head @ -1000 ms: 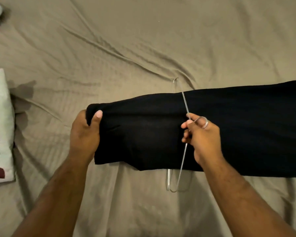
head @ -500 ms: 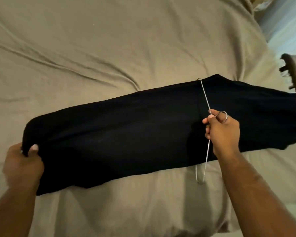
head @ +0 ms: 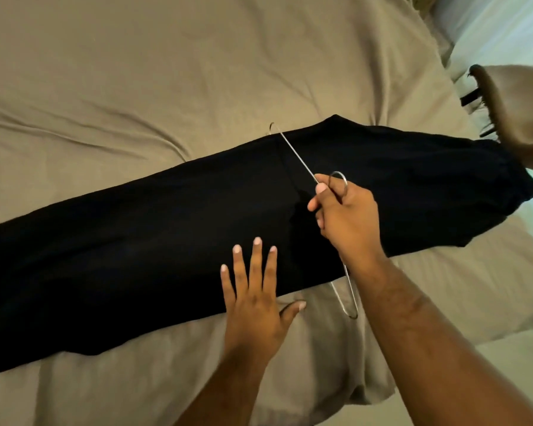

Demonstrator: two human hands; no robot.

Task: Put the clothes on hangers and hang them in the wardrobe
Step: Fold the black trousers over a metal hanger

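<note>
A long black garment [head: 142,241] lies stretched across the bed, from the lower left to the right edge. A thin metal wire hanger [head: 296,156] is threaded around it near the middle, with its lower loop poking out below the cloth. My right hand [head: 345,216] grips the hanger at its hook, above the garment. My left hand [head: 256,299] rests flat with straight fingers on the garment's near edge, just left of the hanger.
The bed is covered with a wrinkled tan sheet [head: 197,72]. Its right edge drops to a pale floor [head: 505,26]. A chair [head: 520,118] with a light seat stands at the right, close to the garment's end.
My left hand let go of the garment's left end and moved right to lie flat near the hanger. The view shifted to the right, and my right hand kept its hold on the hanger.
</note>
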